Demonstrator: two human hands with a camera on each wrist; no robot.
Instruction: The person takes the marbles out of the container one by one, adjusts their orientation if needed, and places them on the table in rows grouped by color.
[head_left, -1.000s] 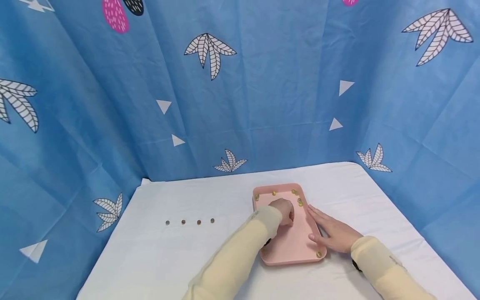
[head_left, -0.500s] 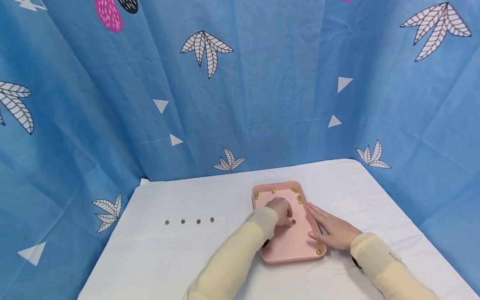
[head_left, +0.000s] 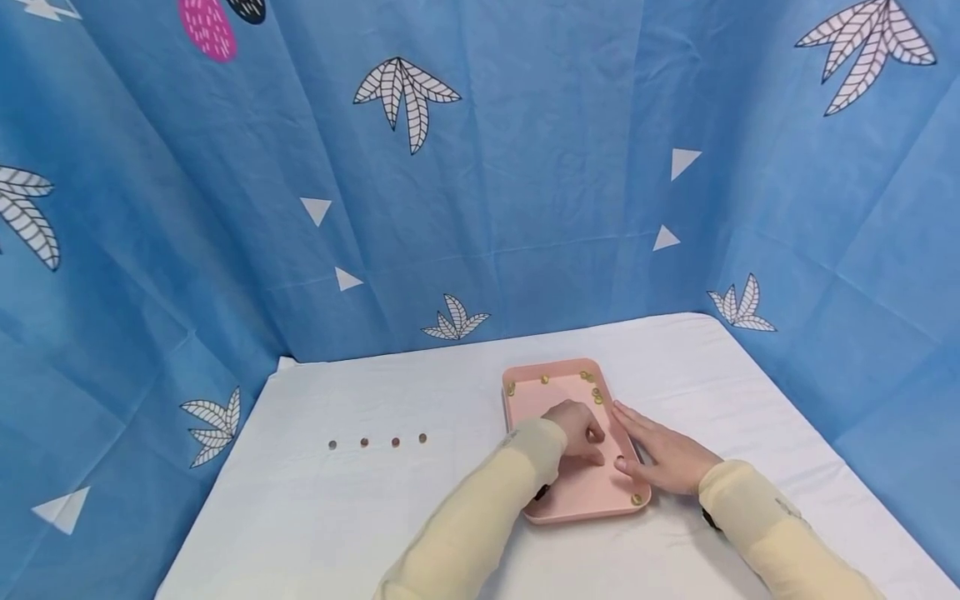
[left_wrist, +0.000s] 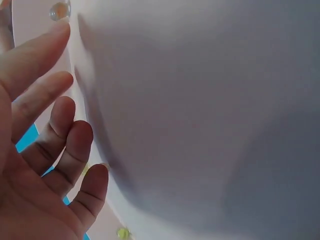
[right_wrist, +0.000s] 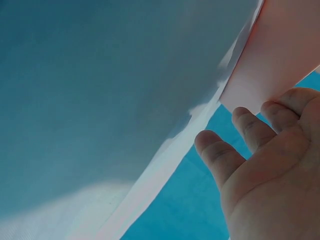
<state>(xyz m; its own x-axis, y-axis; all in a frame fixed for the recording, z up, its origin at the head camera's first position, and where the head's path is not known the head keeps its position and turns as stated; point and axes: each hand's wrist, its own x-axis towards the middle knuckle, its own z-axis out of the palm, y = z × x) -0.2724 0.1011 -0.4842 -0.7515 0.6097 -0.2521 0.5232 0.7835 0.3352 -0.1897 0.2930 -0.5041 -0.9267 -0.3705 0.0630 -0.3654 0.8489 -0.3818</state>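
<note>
My left hand (head_left: 579,432) is over the inside of a pink tray (head_left: 558,510), its fingers loosely bent and parted with nothing between them. Just off the thumb tip lies a clear glass marble (left_wrist: 60,11) with an orange core, close to the tray's right wall and my right thumb. My right hand (head_left: 667,457) rests along that wall, fingers straight, the thumb reaching over the rim. Yellow-green marbles lie in the tray: several near the far right corner, one marble (head_left: 545,380) by the far wall, others at the far left, and one marble (head_left: 636,499) at the near right corner.
On the white tablecloth (head_left: 300,525), left of the tray, several small dark marbles (head_left: 395,442) stand in a spaced row. Blue patterned curtains (head_left: 510,167) close in the table at the back and sides.
The left hand first had its fingers drawn together in the tray. A marble then showed beside its fingertips; now the hand has moved right and spread its fingers. The right hand stays put.
</note>
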